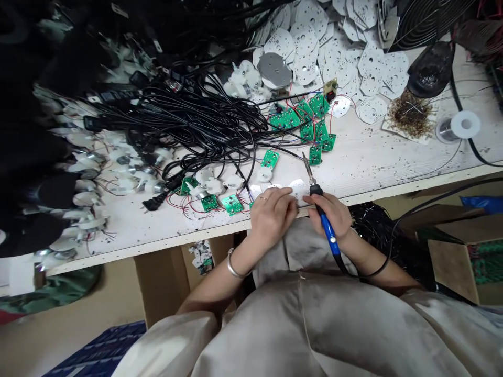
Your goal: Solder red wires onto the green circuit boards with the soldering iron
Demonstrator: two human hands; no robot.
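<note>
- The left hand (272, 217) and the right hand (328, 213) are close together at the front edge of the table (373, 157), just below the middle of the frame, with a white perforated disc (297, 191) between them.
- The left hand grips the near edge of the disc, and a thin gold ring (263, 198) sits on one finger. A silver bangle (232, 265) circles the left wrist.
- The right hand is clamped around the blue handle of a soldering iron (327, 226). Its metal tip points up and to the left, over the table and just beyond the disc, without visibly touching it.
- A black cord (383, 264) runs from the iron toward the right of the frame.
- Green circuit boards (310, 123) lie in a cluster above the hands, with more (231, 204) scattered to the left, trailing thin red and black wires.
- A tangle of black power cords (196, 118) fills the upper middle of the table, with a black plug (155, 200) at lower left.
- A pile of white perforated discs (373, 68) covers the upper right.
- White motor assemblies (78, 167) crowd the left side.
- A solder spool (466, 124) and a heap of brown shavings (411, 115) sit at the right.
- A cardboard box (451, 267) stands below the table at lower right.
</note>
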